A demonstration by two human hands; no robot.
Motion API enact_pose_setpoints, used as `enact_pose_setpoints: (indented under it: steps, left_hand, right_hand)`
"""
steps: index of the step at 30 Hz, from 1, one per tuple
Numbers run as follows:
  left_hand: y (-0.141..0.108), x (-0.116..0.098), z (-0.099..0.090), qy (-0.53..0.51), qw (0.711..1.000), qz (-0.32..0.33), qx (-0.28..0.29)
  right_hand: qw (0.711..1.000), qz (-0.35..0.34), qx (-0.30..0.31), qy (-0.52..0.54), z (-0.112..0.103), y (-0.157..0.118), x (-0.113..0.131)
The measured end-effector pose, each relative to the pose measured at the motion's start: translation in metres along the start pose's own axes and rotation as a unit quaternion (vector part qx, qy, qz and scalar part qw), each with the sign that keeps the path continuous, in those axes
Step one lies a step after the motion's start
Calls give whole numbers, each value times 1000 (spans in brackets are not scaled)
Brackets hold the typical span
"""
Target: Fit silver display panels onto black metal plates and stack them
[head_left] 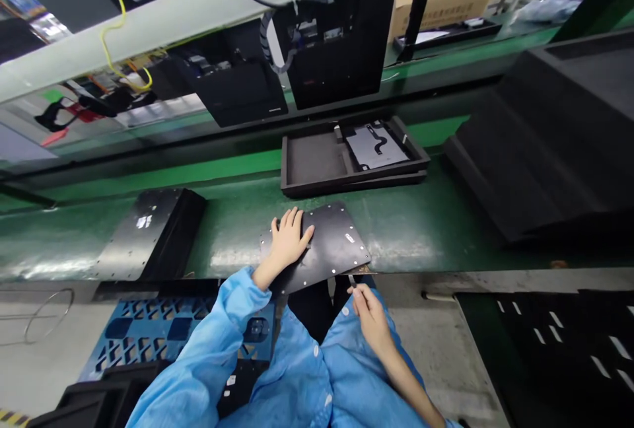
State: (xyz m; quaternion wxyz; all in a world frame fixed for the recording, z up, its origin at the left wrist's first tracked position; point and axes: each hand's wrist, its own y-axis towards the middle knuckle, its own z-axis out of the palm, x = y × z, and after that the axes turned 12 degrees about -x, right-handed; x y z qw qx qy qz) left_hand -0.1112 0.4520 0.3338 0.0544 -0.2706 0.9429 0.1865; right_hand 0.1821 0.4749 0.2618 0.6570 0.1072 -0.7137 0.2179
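A dark flat plate (329, 246) with small light dots along its edges lies on the green bench, its near edge jutting past the bench front. My left hand (288, 238) rests palm down on the plate's left part, fingers spread. My right hand (365, 301) is just below the plate's near right corner, fingers closed on a small, thin dark object (352, 281) that is too small to identify. A small pale label (349, 238) shows on the plate's right side.
Behind the plate sits a black foam tray (317, 157) holding a grey sheet (379, 145). A stack of dark plates (141, 233) stands left on the bench (232, 236). Large black foam blocks (549, 144) stand right. Below are a blue pallet (183, 329) and a lower surface with white strips (549, 349).
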Motion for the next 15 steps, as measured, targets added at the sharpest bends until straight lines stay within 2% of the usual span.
enact_pose_setpoints:
  steps: [3, 6, 9, 12, 14, 15]
  left_hand:
    - [7, -20, 1, -1, 1000, 6, 3]
    - [13, -30, -4, -11, 1000, 12, -4]
    - [15, -31, -11, -30, 999, 10, -8]
    - [18, -30, -15, -54, 998, 10, -15]
    - [22, -26, -15, -67, 997, 22, -25]
    - [25, -24, -14, -69, 997, 30, -29]
  right_hand:
    - [999, -12, -19, -25, 1, 16, -7]
    - [999, -13, -13, -36, 1, 27, -11]
    - [998, -23, -11, -53, -1, 30, -15]
    - [994, -44, -42, -92, -6, 34, -19]
    - [991, -57, -40, -113, -10, 45, -17]
    - [988, -73, -20, -132, -12, 52, -13]
